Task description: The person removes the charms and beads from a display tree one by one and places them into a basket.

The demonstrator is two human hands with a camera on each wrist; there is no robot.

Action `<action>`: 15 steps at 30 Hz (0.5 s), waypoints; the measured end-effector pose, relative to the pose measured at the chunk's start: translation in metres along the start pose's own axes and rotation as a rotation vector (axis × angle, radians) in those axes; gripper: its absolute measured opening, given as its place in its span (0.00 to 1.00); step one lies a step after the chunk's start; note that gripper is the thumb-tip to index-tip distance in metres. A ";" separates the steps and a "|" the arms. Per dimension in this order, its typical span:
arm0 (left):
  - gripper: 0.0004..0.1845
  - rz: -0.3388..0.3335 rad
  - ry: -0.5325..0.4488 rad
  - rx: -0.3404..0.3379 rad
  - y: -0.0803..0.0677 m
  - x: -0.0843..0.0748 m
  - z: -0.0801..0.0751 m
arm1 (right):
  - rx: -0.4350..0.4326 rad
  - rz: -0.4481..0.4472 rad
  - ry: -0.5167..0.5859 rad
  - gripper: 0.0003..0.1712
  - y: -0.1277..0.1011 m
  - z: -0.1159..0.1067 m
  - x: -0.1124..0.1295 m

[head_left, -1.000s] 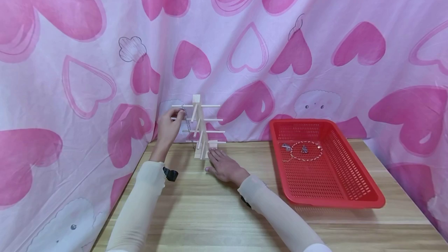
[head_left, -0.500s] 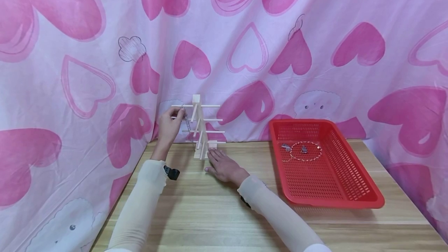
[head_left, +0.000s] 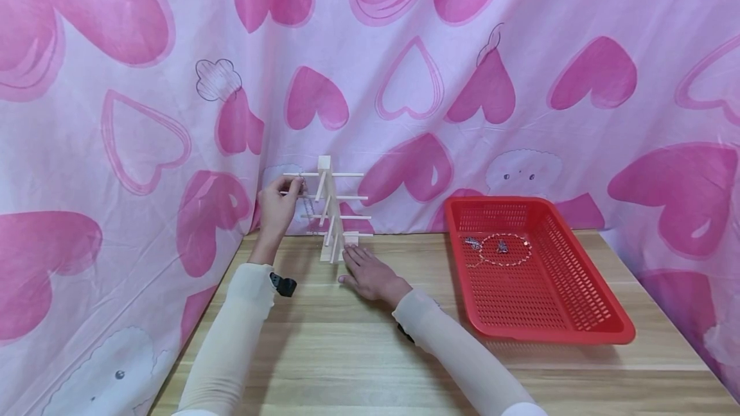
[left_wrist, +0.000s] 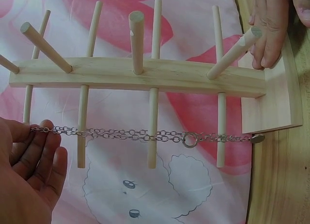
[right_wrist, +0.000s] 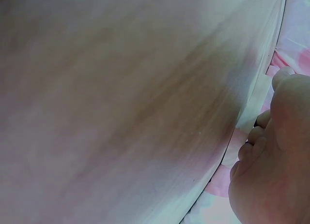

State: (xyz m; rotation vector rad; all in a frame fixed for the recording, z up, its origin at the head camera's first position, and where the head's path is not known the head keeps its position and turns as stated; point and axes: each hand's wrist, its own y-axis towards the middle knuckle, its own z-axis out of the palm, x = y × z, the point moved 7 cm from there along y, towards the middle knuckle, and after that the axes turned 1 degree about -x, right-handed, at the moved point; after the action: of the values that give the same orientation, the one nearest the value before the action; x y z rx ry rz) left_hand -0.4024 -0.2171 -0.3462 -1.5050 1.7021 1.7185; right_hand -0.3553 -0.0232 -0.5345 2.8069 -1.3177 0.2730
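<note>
Head view shows a wooden peg stand (head_left: 331, 214) upright at the centre of the frame, at the far edge of a wooden table (head_left: 358, 352), right against a pink heart-print cloth (head_left: 405, 50) that fills the upper half and both sides. The left hand (head_left: 279, 206), just left of the stand, pinches one end of a silver chain (left_wrist: 145, 135) at an upper peg; the left wrist view shows the chain stretched along the row of pegs, a small ring on it and a tag at its far end near the base. The pegs cross in front of and behind the chain, so which ones it rests on cannot be told. The right hand (head_left: 370, 273) lies flat on the table, straight fingers pressing the stand's base (left_wrist: 271, 108). Right of centre, well apart from the stand, sits a red mesh basket (head_left: 578, 326) holding a beaded necklace (head_left: 509, 250) and small jewellery pieces. The right wrist view is mostly blurred tabletop.
</note>
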 end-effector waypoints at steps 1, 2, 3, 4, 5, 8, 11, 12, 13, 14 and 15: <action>0.12 -0.001 -0.001 -0.003 0.000 0.000 -0.001 | 0.002 0.000 0.002 0.43 0.000 0.000 0.000; 0.13 -0.003 -0.002 -0.007 0.001 0.001 -0.002 | -0.001 0.000 0.006 0.43 0.000 0.000 0.000; 0.13 -0.005 -0.007 -0.011 0.001 0.001 -0.003 | -0.003 -0.001 0.009 0.43 0.000 0.000 0.000; 0.13 -0.009 -0.013 -0.015 0.001 0.002 -0.004 | -0.005 -0.002 0.014 0.43 0.000 0.000 0.000; 0.13 -0.012 -0.015 -0.020 0.002 0.002 -0.005 | -0.007 -0.003 0.017 0.43 0.000 0.000 0.000; 0.13 -0.015 -0.015 -0.040 0.004 0.004 -0.009 | -0.011 -0.008 0.025 0.43 0.000 0.000 0.000; 0.13 -0.017 -0.005 -0.058 0.005 0.006 -0.013 | -0.011 -0.010 0.024 0.42 0.000 0.000 0.000; 0.13 -0.015 -0.002 -0.063 0.006 0.006 -0.015 | -0.010 -0.009 0.025 0.42 0.000 -0.001 0.000; 0.13 -0.016 -0.003 -0.065 0.006 0.006 -0.016 | -0.008 -0.007 0.024 0.43 0.000 -0.001 0.000; 0.13 -0.017 -0.003 -0.066 0.007 0.006 -0.017 | -0.006 -0.005 0.024 0.43 0.000 -0.001 0.000; 0.13 -0.018 -0.004 -0.066 0.007 0.006 -0.018 | -0.005 -0.004 0.026 0.43 0.001 0.000 -0.001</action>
State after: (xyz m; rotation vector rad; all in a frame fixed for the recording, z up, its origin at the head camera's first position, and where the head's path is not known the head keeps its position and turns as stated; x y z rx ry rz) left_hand -0.4026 -0.2373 -0.3427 -1.5397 1.6403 1.7832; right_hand -0.3561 -0.0231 -0.5344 2.7917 -1.3053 0.3040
